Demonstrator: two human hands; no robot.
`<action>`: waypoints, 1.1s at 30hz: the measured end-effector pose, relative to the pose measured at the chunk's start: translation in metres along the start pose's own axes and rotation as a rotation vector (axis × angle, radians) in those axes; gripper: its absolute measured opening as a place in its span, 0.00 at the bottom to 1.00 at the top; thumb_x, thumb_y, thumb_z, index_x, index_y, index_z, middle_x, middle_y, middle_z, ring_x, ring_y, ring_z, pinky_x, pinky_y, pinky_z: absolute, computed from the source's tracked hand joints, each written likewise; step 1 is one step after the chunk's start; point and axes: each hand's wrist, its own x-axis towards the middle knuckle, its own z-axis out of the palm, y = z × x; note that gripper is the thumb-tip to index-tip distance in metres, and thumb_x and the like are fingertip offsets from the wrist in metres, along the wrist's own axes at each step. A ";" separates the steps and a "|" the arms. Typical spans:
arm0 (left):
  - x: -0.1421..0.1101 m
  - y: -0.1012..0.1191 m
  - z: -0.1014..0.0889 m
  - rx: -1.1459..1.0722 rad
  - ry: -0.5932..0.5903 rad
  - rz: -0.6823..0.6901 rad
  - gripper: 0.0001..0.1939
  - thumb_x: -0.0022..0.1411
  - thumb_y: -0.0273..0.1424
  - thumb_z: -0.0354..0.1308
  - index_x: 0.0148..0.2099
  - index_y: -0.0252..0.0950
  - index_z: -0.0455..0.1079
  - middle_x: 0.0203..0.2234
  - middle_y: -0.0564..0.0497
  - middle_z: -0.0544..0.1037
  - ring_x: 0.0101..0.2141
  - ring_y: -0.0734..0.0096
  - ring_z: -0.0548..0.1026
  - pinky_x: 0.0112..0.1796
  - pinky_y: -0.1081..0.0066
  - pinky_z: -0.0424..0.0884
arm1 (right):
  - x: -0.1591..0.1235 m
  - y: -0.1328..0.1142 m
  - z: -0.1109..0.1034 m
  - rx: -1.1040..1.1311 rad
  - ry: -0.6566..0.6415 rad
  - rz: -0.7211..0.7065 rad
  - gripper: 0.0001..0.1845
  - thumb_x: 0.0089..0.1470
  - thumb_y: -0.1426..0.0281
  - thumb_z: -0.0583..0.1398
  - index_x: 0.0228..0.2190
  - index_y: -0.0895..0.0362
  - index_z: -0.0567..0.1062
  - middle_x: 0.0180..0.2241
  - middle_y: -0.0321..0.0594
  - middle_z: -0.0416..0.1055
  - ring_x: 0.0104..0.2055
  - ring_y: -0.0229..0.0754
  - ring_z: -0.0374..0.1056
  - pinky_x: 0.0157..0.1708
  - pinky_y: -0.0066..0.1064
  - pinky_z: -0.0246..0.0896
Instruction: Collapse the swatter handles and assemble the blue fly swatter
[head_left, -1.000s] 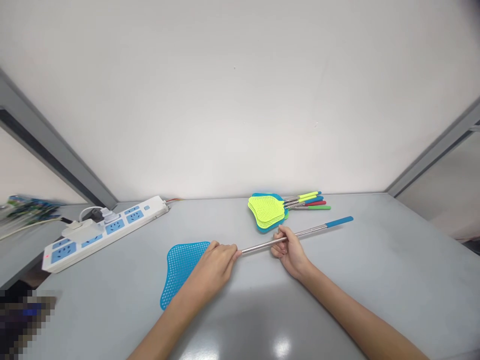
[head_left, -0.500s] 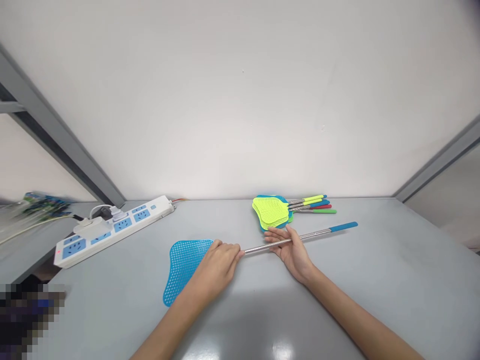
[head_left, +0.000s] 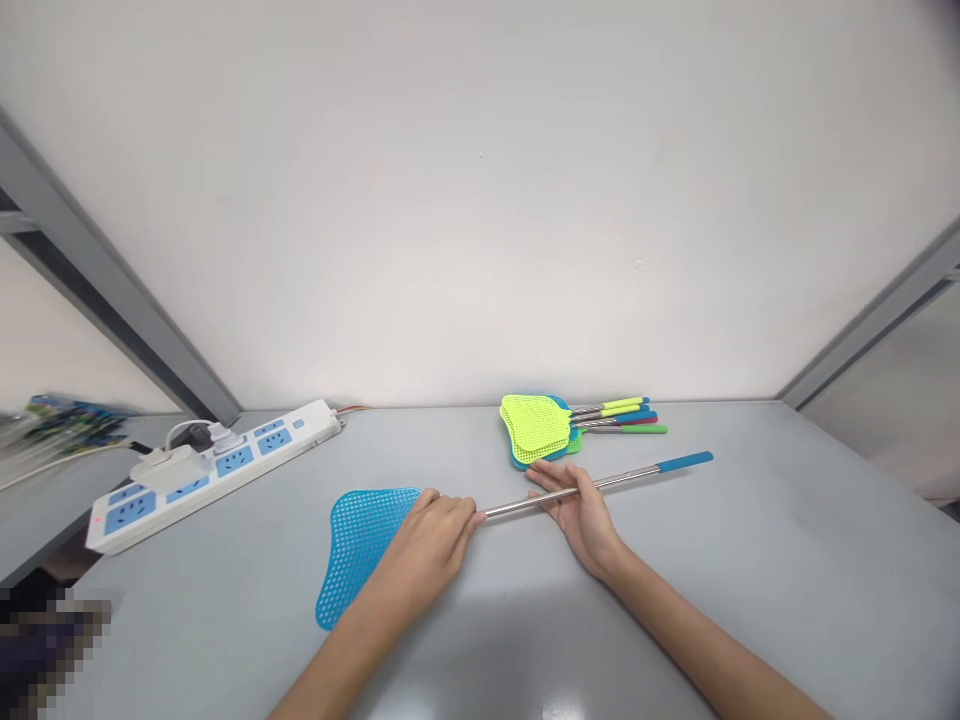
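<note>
A blue fly swatter [head_left: 361, 545] with a perforated head and an extended metal telescopic rod lies across both hands. My left hand [head_left: 435, 545] is closed around its neck, where the head meets the rod, hiding that joint. Farther along, my right hand [head_left: 581, 515] holds the rod between the thumb on top and loosely stretched fingers beneath. The blue grip end [head_left: 685, 461] sticks out past it to the right. Just behind my right fingers lies a stack of yellow-green and blue fly swatters [head_left: 536, 425], handles pointing right.
At the left a white power strip [head_left: 217, 475] with blue sockets and plugged-in adapters lies on the grey table [head_left: 750, 560]. Several packaged items [head_left: 79, 420] show beyond the left frame post. A pale wall [head_left: 480, 220] closes off the back.
The whole view has shifted slightly, so things appear a little lower and to the left. Both hands keep much the same hold on the swatter.
</note>
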 end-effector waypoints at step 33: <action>0.000 0.002 -0.005 0.026 -0.016 0.014 0.18 0.63 0.32 0.32 0.25 0.36 0.56 0.20 0.54 0.67 0.23 0.73 0.62 0.32 0.69 0.55 | 0.001 0.000 -0.001 -0.088 0.011 -0.024 0.15 0.46 0.64 0.52 0.30 0.57 0.75 0.43 0.42 0.67 0.39 0.45 0.64 0.35 0.34 0.58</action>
